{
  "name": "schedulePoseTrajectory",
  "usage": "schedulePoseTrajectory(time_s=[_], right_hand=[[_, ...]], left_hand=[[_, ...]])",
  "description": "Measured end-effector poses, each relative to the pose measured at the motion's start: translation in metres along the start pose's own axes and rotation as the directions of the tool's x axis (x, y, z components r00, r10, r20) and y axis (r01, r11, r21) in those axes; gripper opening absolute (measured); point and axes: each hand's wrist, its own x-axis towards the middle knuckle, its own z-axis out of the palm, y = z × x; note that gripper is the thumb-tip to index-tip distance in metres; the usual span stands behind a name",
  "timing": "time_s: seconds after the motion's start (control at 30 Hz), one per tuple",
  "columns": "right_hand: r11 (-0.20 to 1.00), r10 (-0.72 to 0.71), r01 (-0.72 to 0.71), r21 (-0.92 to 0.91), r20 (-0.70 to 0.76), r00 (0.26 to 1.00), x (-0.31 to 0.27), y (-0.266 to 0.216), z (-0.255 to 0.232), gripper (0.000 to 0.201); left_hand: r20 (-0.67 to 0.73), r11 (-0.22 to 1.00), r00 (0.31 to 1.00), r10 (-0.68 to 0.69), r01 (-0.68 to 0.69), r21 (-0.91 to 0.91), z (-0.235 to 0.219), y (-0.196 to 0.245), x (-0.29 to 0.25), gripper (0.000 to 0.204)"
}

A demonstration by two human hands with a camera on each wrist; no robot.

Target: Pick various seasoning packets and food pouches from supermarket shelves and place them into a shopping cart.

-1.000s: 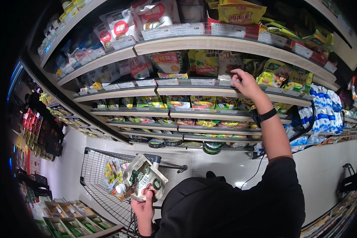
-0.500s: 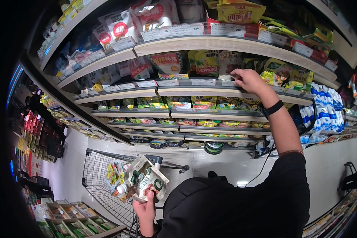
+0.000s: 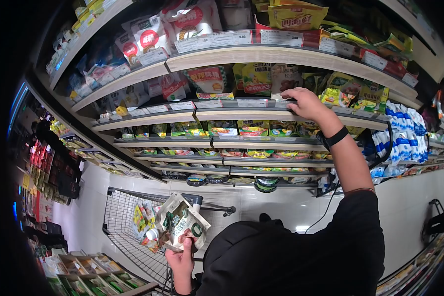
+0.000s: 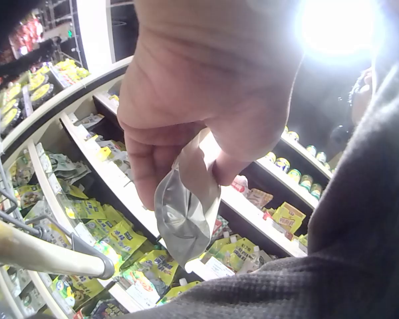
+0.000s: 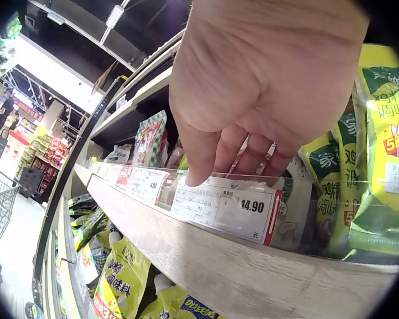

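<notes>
My left hand [image 3: 181,260] holds a beige seasoning pouch [image 3: 175,222] with mushroom pictures by its lower edge, thumb on its front, above the shopping cart. In the left wrist view, the pouch's silvery end [image 4: 185,216] hangs from the fingers. My right hand [image 3: 308,104] is at the shelf edge, holding nothing, just below a beige pouch [image 3: 285,81] standing on that shelf. In the right wrist view, the fingers [image 5: 256,149] reach over the clear strip, above a price tag [image 5: 223,209] reading 14.90. Yellow-green seasoning bags [image 5: 389,146] stand beside the hand.
The wire shopping cart [image 3: 114,217] stands on the left with several bags inside. Wooden-edged shelves [image 3: 261,114] full of seasoning bags curve across the front. Blue-and-white packs [image 3: 404,140] are stacked at the right. A black cable [image 3: 323,207] hangs by the right arm.
My right hand has lowered a little, its fingers going from raised before the beige pouch to low over the shelf edge. The left hand keeps its grip on its pouch.
</notes>
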Motion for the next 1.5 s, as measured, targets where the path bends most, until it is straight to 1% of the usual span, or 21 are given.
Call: schedulePoseTrajectory(time_s=[0.07,0.17,0.27,0.33,0.47,0.57,0.77,0.83,0.93,1.17,1.27,1.37,1.5], right_hand=[[0.998,0.060,-0.061,0.016,0.042,0.997,0.000,0.001,0.003,0.036],[0.996,0.074,-0.075,0.038,0.045,0.996,0.000,0.000,0.003,0.037],[0.999,0.030,-0.031,0.043,0.010,0.999,-0.001,-0.002,0.003,0.033],[1.000,0.001,-0.001,0.000,0.008,1.000,-0.001,-0.003,0.003,0.031],[1.000,-0.027,0.027,-0.016,-0.016,0.999,0.000,0.004,0.010,0.028],[0.998,0.045,-0.046,0.035,0.010,0.999,0.001,-0.001,0.007,0.027],[0.996,0.078,-0.079,0.035,0.018,0.997,0.003,0.000,0.008,0.025],[0.996,0.083,-0.083,0.036,0.013,0.996,0.004,0.002,0.009,0.024],[0.996,0.081,-0.082,0.023,0.024,0.996,0.005,0.003,0.009,0.024],[0.999,0.039,-0.038,-0.016,0.043,0.998,0.007,0.004,0.004,0.024],[0.998,0.053,-0.052,-0.018,0.068,0.996,0.008,0.006,0.002,0.024],[0.995,0.090,-0.092,0.023,0.081,0.993,0.009,0.006,0.001,0.025],[0.992,0.110,-0.114,0.051,0.081,0.991,0.008,0.004,0.002,0.026]], left_hand=[[0.003,1.000,1.000,0.005,-0.005,-0.008,0.001,0.002,0.000,0.022],[0.015,1.000,1.000,0.009,-0.009,0.008,-0.001,0.004,0.000,0.022],[0.011,1.000,1.000,0.007,-0.007,0.021,-0.004,0.003,-0.002,0.023],[0.003,0.999,1.000,0.008,-0.008,0.034,-0.007,0.001,-0.003,0.023],[-0.009,1.000,1.000,0.014,-0.014,0.005,-0.011,0.003,-0.006,0.023],[-0.022,1.000,1.000,0.016,-0.016,0.018,-0.015,0.003,-0.008,0.023],[-0.040,0.999,0.999,0.010,-0.009,0.033,-0.021,0.008,-0.012,0.022],[-0.042,1.000,0.999,0.012,-0.011,0.024,-0.023,0.008,-0.013,0.022],[-0.040,0.997,0.999,0.027,-0.024,0.069,-0.027,0.007,-0.013,0.022],[-0.042,0.999,0.999,0.009,-0.008,0.033,-0.030,0.002,-0.013,0.023],[-0.040,0.999,0.999,0.007,-0.006,0.037,-0.031,0.001,-0.013,0.023],[-0.037,1.000,0.999,-0.009,0.010,0.016,-0.035,-0.007,-0.014,0.023],[-0.041,1.000,0.999,-0.015,0.015,-0.001,-0.034,-0.006,-0.014,0.023]])
